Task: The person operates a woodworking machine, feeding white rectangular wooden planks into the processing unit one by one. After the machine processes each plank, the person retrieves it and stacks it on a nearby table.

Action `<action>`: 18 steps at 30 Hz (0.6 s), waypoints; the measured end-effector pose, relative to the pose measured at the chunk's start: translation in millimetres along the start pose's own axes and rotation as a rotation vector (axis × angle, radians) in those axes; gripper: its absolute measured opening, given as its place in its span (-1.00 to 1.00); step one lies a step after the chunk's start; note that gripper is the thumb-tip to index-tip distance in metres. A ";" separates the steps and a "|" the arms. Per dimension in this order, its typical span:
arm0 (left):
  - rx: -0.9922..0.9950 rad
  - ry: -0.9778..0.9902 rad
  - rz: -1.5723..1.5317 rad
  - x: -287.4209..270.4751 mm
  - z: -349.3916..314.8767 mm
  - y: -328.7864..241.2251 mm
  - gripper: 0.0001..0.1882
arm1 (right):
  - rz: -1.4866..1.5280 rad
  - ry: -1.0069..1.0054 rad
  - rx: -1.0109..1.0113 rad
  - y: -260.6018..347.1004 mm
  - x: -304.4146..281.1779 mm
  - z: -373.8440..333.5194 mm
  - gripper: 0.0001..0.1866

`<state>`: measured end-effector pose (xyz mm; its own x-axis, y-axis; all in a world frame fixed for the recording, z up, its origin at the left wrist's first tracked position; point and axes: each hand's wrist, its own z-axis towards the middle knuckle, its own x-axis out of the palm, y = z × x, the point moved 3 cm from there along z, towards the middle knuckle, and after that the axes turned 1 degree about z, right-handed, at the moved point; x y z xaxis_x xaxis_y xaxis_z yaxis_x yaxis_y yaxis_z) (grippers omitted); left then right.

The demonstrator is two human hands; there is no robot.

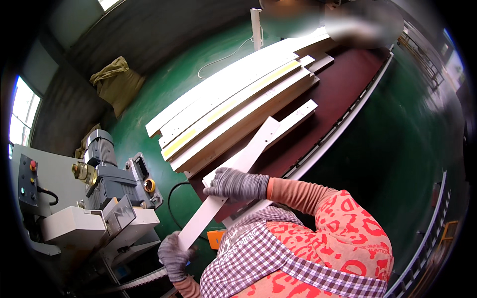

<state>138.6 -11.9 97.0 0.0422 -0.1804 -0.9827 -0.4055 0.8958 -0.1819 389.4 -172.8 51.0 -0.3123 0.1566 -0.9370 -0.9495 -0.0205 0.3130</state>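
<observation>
A long white board [206,218] with small drilled holes slants across in front of me. My left hand [176,257], in a grey knit glove, is closed round its lower near end. Further up, my right hand [236,184], gloved the same way, grips the board near its middle, fingers over the top. The board's far end lies over another white strip [295,119] on the dark red table surface [348,84]. Beyond it are several stacked white boards [238,97], some with yellow strips along them.
On the left stands a machine with a grey motor [101,149] and a control box [28,184]. A tan sack [117,82] rests by the wall. The table's pale edge rail [343,116] runs along the right. An orange object [215,239] sits low near my apron. The top right is blurred.
</observation>
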 end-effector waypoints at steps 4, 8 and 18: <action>0.131 0.075 0.028 30.4 95.1 -68.7 -0.33 | 0.039 0.050 0.194 -97.9 -12.2 -67.7 -0.29; 0.278 0.091 0.113 63.3 165.2 -124.3 -0.25 | 0.107 0.019 0.335 -170.9 -29.0 -114.7 -0.30; 0.192 0.247 0.126 165.9 237.2 -149.3 -0.28 | -0.128 0.208 0.612 -254.3 5.4 -152.9 -0.26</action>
<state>422.7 -79.3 -47.1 -0.2295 -0.1356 -0.9638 -0.2131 0.9732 -0.0862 624.6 -317.8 -57.4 -0.2561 -0.0751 -0.9637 -0.8103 0.5603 0.1716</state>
